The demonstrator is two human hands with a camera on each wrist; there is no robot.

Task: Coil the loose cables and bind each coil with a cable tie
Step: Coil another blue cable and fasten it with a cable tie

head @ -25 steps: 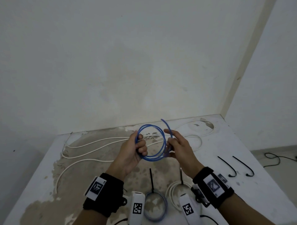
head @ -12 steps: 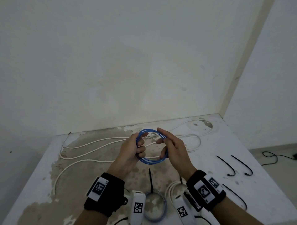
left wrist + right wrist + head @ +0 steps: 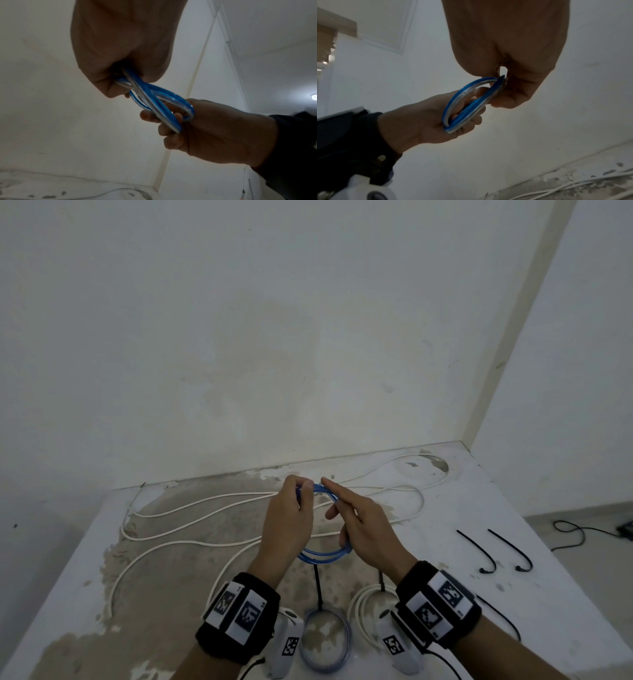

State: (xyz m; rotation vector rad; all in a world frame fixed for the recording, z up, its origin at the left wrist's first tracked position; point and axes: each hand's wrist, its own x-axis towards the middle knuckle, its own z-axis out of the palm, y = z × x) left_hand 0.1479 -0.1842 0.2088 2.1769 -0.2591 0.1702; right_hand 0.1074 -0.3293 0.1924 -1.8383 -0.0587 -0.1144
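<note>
Head looks down — wrist views upward.

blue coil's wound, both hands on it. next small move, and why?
Probably: left hand keeps gripping the blue coil while the right hand lets go and reaches for a loose black cable tie on the table. No tie shows on this coil.

text: none legible | wristbands (image 3: 239, 616): square coded markers only, no words
</note>
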